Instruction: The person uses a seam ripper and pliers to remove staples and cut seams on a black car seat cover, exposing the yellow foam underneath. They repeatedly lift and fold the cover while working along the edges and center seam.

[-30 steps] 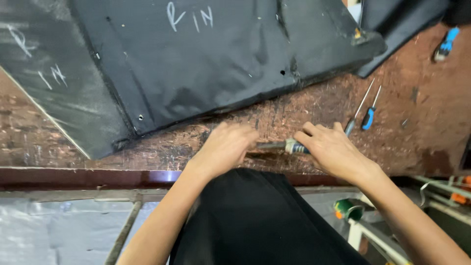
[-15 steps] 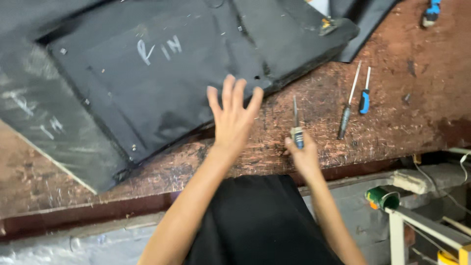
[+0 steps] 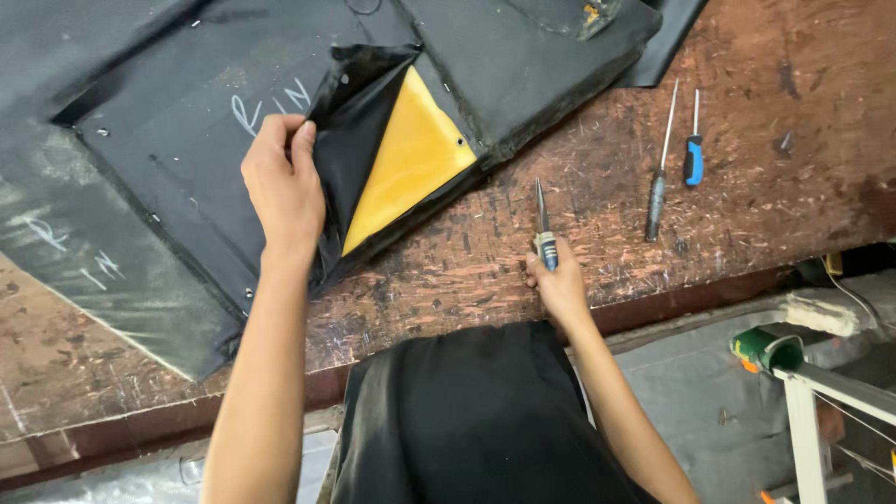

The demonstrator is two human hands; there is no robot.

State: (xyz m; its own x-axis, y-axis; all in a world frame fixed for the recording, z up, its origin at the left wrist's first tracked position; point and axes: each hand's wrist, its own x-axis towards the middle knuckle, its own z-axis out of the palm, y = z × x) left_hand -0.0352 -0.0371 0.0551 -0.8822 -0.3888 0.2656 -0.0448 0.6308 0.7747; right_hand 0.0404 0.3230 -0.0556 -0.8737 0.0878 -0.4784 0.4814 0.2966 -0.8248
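Observation:
My left hand point(image 3: 283, 187) grips the corner of a black fabric cover point(image 3: 355, 121) and folds it back. Yellow foam point(image 3: 411, 159) shows underneath as a triangle. The cover belongs to a flat black cushion panel point(image 3: 177, 140) with white chalk marks, lying on the worn wooden workbench point(image 3: 607, 224). My right hand point(image 3: 557, 285) rests near the bench's front edge and holds a pointed tool point(image 3: 542, 219) with its metal tip aimed away from me, toward the panel's edge.
Two screwdrivers lie to the right on the bench, a grey-handled one point(image 3: 659, 187) and a blue-handled one point(image 3: 693, 154). More black panels point(image 3: 56, 243) cover the left and back. A green can point(image 3: 767, 347) and a white frame point(image 3: 821, 411) stand below right.
My left hand moved up from the bench onto the panel, took hold of the cover's corner and peeled it back, baring the yellow foam. My right hand turned the tool upright and still holds it.

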